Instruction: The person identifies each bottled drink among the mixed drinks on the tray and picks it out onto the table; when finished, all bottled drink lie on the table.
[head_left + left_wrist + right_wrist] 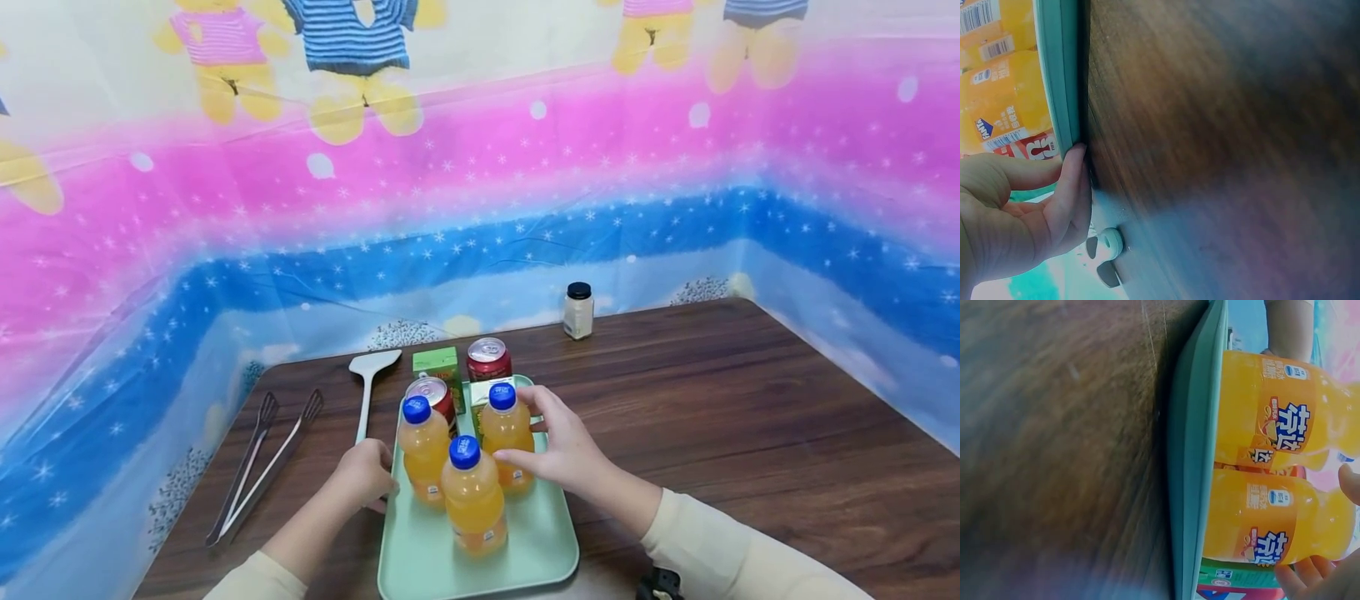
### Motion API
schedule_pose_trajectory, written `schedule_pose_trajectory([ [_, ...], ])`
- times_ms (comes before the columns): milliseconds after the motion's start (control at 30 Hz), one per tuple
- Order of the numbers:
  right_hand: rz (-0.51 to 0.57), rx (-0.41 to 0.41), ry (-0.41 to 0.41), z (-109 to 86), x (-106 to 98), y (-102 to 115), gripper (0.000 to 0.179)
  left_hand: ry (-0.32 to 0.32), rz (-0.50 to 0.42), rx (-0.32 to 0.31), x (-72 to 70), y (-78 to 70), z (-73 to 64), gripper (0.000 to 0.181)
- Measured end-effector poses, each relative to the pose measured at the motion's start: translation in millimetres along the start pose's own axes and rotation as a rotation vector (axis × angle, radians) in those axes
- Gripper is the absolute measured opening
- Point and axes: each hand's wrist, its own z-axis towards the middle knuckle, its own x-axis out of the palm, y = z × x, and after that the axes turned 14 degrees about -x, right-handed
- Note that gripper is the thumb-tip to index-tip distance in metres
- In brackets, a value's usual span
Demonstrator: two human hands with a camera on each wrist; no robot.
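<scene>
A pale green tray (536, 542) carries three orange Fanta bottles with blue caps: a front bottle (476, 510), a left bottle (423, 450) and a right bottle (507, 429). My left hand (363, 473) pinches the tray's left rim between thumb and fingers, seen closely in the left wrist view. Around the right bottle curl the thumb and fingers of my right hand (562, 442); the bottle stands upright. Behind the bottles are a red soda can (431, 390), a green drink carton (437, 362) and another red can (487, 357). A second carton (482, 388) is mostly hidden.
Metal tongs (251, 475) lie on the dark wooden table (697, 417) at the left. A white spatula (367, 383) lies beyond my left hand. A black-capped jar (578, 312) stands near the back edge. Patterned cloth (480, 250) hangs behind the table.
</scene>
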Motion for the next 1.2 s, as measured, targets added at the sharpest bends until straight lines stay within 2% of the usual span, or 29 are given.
schedule_pose_trajectory([
  [100, -0.018, 0.004, -0.009, 0.9, 3.0, -0.1, 0.064, 0.004, 0.007, 0.020, -1.2, -0.6, -4.5, 0.024],
  [300, -0.058, 0.004, -0.032, 0.8, 5.2, 0.0, 0.058, 0.011, 0.002, 0.022, -0.4, -0.4, -3.2, 0.023],
  [533, -0.043, -0.029, -0.059, 1.3, 6.4, 2.1, 0.060, 0.008, -0.007, 0.026, -1.4, 0.8, -2.1, 0.023],
  [700, -0.040, -0.034, -0.074, 0.2, 6.6, 1.3, 0.059, 0.006, -0.015, -0.016, 2.8, 1.9, 8.0, 0.024],
  [900, -0.040, -0.019, -0.084, 1.2, 5.3, 4.0, 0.059, -0.016, -0.002, -0.034, 10.8, 9.8, 28.8, 0.027],
  [1000, -0.036, -0.028, -0.089, 1.7, 1.8, 5.4, 0.059, -0.010, -0.005, -0.031, 8.8, 8.4, 25.3, 0.026],
  [1133, -0.019, -0.067, -0.093, 2.7, -4.1, 7.3, 0.058, 0.005, -0.021, -0.017, 2.3, 2.3, 9.1, 0.025],
  [1200, -0.016, -0.087, -0.090, 2.5, -7.6, 8.5, 0.057, 0.002, -0.024, -0.018, 2.4, 2.1, 8.0, 0.025],
])
